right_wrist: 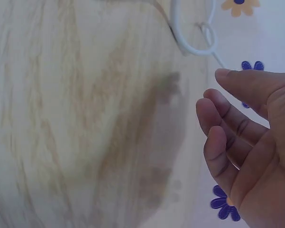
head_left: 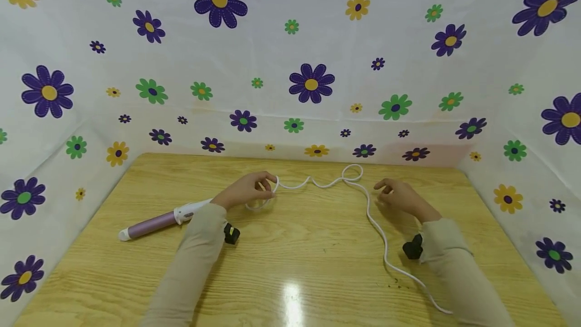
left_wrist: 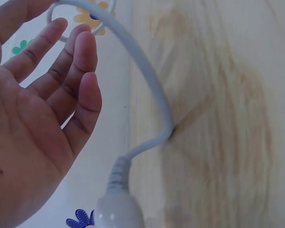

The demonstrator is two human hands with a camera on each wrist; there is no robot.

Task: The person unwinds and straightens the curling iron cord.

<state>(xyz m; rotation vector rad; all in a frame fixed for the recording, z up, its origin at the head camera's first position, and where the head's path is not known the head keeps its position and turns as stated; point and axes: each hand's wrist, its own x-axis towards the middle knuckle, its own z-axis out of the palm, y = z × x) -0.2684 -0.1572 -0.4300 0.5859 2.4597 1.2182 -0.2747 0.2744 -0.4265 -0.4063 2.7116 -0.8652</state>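
A curling iron [head_left: 152, 225] with a purple barrel and white handle lies at the left of the table, its handle partly behind my left sleeve. From the handle end runs a white power cord [head_left: 384, 246], wavy across the table with a small loop towards the back. My left hand [head_left: 247, 189] is beside the handle end, fingers loosely bent and thumb apart from the index finger. A raised bend of cord [left_wrist: 147, 71] passes at its fingertips; whether they touch is unclear. My right hand [head_left: 401, 198] hovers to the right of the cord, fingers relaxed, holding nothing.
The wooden table [head_left: 308, 236] is ringed at the back and sides by a white flowered sheet [head_left: 268, 49]. Black wrist devices [head_left: 413, 247] sit under both cuffs. The cord's far stretch disappears at my right sleeve [head_left: 467, 271].
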